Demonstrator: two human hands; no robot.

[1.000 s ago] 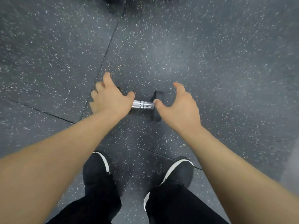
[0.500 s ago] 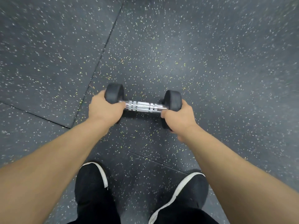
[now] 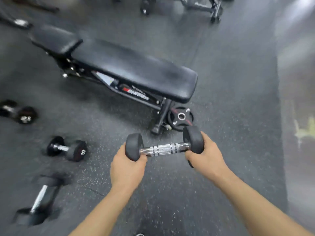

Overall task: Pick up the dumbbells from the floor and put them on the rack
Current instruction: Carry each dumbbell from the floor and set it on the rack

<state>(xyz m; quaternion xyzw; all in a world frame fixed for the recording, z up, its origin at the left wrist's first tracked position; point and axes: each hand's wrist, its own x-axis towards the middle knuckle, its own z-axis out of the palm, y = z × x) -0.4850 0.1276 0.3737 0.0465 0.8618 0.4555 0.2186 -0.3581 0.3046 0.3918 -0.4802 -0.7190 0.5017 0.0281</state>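
Dumbbell [image 3: 164, 148] off the floor, level, just short of the bench [image 3: 133, 67] foot. Left hand [image 3: 127, 167] and right hand [image 3: 207, 156] each clamp a head, bar bare. Rack unseen. Risk: smooth heads slipping; three more dumbbells lie left of bench.

Left of the bench [image 3: 129, 65] we read "10" in white on the end cap of a small dumbbell [image 3: 67, 149], and farther left "25" on another dumbbell [image 3: 18, 113]. White lettering on the bench's lower frame was too blurred for us to read.
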